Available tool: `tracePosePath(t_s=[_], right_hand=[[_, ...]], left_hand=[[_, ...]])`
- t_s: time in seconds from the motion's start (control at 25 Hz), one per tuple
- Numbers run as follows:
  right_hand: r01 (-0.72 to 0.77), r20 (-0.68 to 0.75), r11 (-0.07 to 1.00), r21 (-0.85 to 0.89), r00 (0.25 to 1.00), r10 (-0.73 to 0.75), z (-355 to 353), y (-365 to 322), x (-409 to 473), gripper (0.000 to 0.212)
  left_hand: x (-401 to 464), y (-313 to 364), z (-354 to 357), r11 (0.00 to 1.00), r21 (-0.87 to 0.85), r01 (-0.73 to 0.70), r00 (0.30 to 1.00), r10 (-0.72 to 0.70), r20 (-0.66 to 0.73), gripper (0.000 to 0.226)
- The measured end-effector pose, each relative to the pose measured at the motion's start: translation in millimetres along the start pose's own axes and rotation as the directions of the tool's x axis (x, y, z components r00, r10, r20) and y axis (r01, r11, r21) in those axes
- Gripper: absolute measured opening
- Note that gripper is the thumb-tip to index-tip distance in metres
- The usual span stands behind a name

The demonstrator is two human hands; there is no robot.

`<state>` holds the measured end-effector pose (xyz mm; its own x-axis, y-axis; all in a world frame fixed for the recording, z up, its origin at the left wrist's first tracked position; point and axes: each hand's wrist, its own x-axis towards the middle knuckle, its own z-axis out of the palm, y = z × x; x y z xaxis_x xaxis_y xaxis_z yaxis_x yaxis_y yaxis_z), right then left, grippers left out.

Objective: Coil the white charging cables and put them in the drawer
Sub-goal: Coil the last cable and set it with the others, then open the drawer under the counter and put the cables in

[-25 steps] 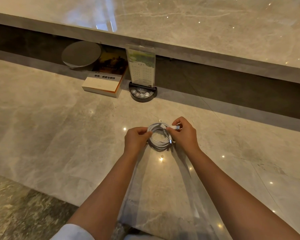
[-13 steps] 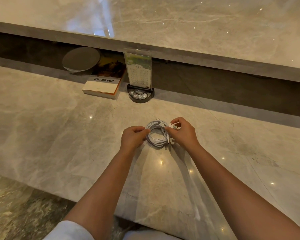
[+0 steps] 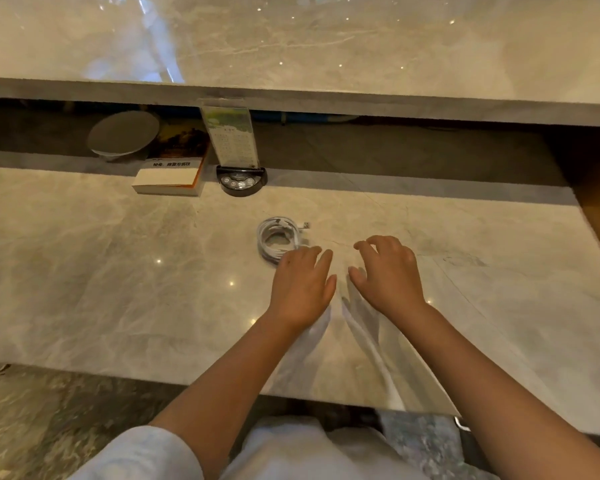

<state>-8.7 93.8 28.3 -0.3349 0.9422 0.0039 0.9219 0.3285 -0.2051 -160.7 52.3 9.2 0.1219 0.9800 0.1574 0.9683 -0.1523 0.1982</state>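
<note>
Resting the coiled cable [image 3: 278, 239] flat on the counter [image 3: 118, 271], I hover my left hand [image 3: 300, 285] and right hand [image 3: 388, 271] spread, holding nothing, likely before drawer stowage.

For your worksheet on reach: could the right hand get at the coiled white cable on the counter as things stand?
Probably yes. The right hand hovers open beside the coiled white cable, bare marble counter ahead; only the left hand, fingertips at the coil's near edge, lies partly between.

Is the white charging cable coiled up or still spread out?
Coiled: the white charging cable lies in a neat loop on the counter, one plug sticking out beside it.
</note>
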Motion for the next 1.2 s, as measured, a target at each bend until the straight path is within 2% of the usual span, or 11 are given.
tracePosePath(t_s=[0.12,0.28,0.44,0.52,0.64,0.72,0.76,0.88,1.0,1.08,1.2], right_hand=[[-0.059,0.002,0.998,0.013,0.998,0.059,-9,31,-43,0.045],[-0.052,-0.041,0.998,0.036,0.998,0.054,-8,70,-103,0.045],[-0.073,-0.008,0.995,0.063,0.997,0.074,1,100,-157,0.044],[-0.1,-0.012,0.988,0.116,0.995,0.102,6,111,-183,0.043],[-0.102,-0.133,0.982,0.16,0.983,0.123,26,127,-232,0.039],[-0.114,-0.207,0.98,0.164,0.967,0.147,48,137,-265,0.035],[-0.129,-0.2,0.976,0.173,0.966,0.163,61,141,-279,0.035],[-0.197,-0.023,0.972,0.126,0.979,0.202,101,150,-291,0.041],[-0.277,0.218,0.961,0.001,0.938,0.27,133,155,-280,0.059],[-0.318,0.281,0.946,-0.053,0.905,0.32,146,157,-274,0.064],[-0.317,0.265,0.945,-0.077,0.907,0.326,153,158,-276,0.062]], left_hand=[[-20,35,11,1.0,0.01,0.013,0.998,-0.014,0.064,0.046],[-48,93,34,0.997,-0.045,0.061,0.995,-0.057,0.087,0.048],[-76,147,54,0.993,-0.052,0.104,0.982,-0.094,0.165,0.054],[-81,155,64,0.989,-0.023,0.145,0.959,-0.135,0.249,0.058],[-90,147,81,0.981,0.052,0.187,0.898,-0.192,0.397,0.062],[-96,141,90,0.982,0.054,0.182,0.883,-0.187,0.43,0.064],[-98,140,94,0.982,0.049,0.18,0.891,-0.184,0.415,0.065],[-103,143,100,0.982,0.057,0.183,0.923,-0.191,0.334,0.063],[-109,146,105,0.973,0.07,0.221,0.929,-0.231,0.288,0.061],[-112,147,107,0.97,0.071,0.231,0.935,-0.241,0.261,0.06],[-113,148,109,0.972,0.06,0.227,0.947,-0.235,0.22,0.059]])
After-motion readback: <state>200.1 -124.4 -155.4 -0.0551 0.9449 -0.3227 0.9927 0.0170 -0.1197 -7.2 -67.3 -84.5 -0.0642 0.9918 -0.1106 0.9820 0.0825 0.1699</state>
